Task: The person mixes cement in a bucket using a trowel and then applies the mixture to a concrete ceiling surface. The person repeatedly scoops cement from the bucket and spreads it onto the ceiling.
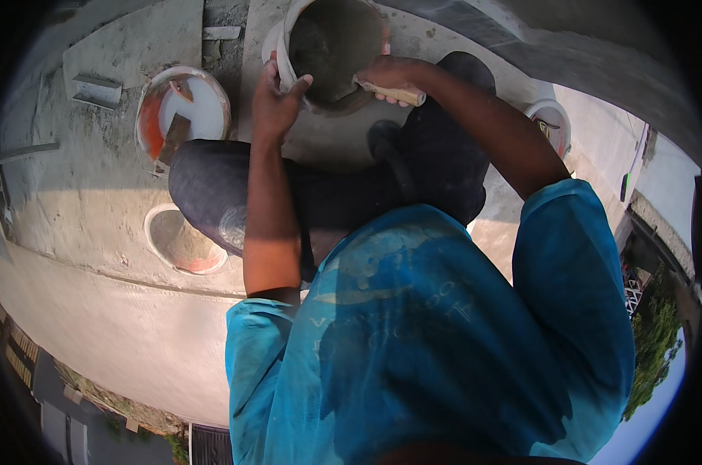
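A white bucket (pixel 282 54) with dark grey material inside stands in front of my bent, dark-trousered legs. My left hand (pixel 277 105) is closed on its left rim, thumb toward the inside. My right hand (pixel 389 75), at the bucket's lower right rim, is wrapped round a light wooden handle (pixel 409 96); the other end of that tool is hidden at the bucket.
An orange-stained bucket (pixel 151 116) with whitish contents and a brown board sits left. A stained bucket (pixel 157 240) is lower left, another (pixel 554 116) behind my right arm. A metal piece (pixel 96 93) lies on the concrete (pixel 87 155). Ledges and foliage edge the view.
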The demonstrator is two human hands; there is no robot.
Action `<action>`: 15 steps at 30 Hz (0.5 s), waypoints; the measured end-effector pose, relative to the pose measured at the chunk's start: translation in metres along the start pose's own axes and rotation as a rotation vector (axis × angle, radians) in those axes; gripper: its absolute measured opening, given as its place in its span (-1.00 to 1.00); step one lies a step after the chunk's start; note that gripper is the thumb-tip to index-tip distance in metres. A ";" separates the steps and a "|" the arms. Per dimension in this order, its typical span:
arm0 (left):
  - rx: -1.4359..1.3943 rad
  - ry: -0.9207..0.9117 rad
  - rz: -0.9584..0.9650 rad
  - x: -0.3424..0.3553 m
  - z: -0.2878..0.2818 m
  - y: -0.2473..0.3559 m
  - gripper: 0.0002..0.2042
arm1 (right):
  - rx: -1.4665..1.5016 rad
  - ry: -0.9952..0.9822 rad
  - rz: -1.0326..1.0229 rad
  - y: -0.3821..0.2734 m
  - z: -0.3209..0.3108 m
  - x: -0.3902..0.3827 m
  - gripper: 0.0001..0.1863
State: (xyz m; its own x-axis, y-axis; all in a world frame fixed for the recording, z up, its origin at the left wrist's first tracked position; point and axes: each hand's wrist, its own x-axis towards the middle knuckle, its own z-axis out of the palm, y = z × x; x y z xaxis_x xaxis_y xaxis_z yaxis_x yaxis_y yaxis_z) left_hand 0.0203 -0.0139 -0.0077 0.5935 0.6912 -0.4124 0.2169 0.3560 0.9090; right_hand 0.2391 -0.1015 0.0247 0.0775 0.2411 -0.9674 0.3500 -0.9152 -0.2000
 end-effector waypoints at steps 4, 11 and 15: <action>0.012 0.010 0.090 0.005 -0.001 -0.008 -0.59 | 0.038 0.035 -0.142 -0.005 -0.010 -0.021 -0.53; -0.107 0.013 -0.039 0.002 0.003 0.009 -0.53 | -0.968 0.777 -0.541 -0.011 0.027 -0.026 -0.78; 0.023 0.022 -0.010 -0.001 0.000 0.006 -0.61 | -0.936 0.705 -0.494 -0.017 0.015 -0.033 -0.77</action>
State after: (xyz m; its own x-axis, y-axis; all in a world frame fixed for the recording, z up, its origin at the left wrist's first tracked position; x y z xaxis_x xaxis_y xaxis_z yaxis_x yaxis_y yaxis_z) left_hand 0.0209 -0.0120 -0.0023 0.5739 0.7014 -0.4227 0.2405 0.3491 0.9057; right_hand 0.2169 -0.0985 0.0583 0.1287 0.8723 -0.4718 0.9838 -0.1722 -0.0501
